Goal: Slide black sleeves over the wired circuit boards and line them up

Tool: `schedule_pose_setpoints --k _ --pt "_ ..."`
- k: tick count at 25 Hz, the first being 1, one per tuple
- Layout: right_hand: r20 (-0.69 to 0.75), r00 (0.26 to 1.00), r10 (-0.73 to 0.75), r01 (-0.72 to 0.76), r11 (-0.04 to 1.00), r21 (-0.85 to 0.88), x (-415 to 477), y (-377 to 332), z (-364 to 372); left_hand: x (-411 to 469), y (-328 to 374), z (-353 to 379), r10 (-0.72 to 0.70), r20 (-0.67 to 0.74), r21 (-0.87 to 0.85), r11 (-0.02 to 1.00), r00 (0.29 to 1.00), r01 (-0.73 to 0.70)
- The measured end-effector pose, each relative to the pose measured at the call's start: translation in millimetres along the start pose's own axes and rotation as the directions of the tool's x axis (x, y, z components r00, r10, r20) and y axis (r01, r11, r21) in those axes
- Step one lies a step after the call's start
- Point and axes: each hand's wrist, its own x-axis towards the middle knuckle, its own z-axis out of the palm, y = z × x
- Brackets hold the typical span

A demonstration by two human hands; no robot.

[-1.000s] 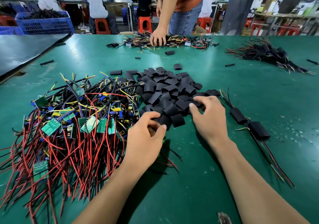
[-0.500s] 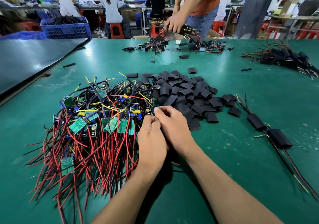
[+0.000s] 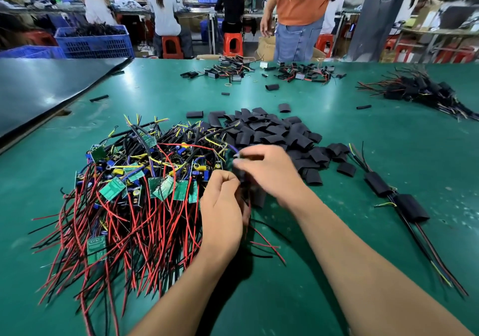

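Centre frame: left hand (image 3: 222, 207) fingers are curling round a black sleeve (image 3: 257, 198) w/ red+black leads trailing below. Right hand (image 3: 268, 171) fingers, blurred, are pinching its wire ends (image 3: 233, 150) above. Wired circuit boards (image 3: 134, 183) are lying heaped at left, sleeve pile (image 3: 272, 132) behind the hands, two sleeved boards (image 3: 412, 207) at right on the green tabletop (image 3: 388, 138). Upper left, blue crate (image 3: 94, 43) is holding dark wire bundles (image 3: 96, 29).
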Motion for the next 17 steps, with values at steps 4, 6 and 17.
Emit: schedule_pose_setpoints --k 4,6,17 --pt "0.053 0.999 -0.008 -0.016 0.900 0.436 -11.8 -10.6 -50.1 0.6 2.4 -1.0 -0.012 0.031 0.092 0.996 0.999 0.009" --pt "0.190 0.981 -0.036 -0.073 0.841 0.536 -22.9 -6.2 -68.3 1.2 5.1 1.8 -0.043 0.083 0.069 0.997 0.996 0.037" --pt "0.327 0.943 -0.065 -0.040 0.952 0.303 -46.6 45.8 -57.1 -0.9 7.5 3.4 -0.257 0.380 0.083 0.966 0.889 0.245"
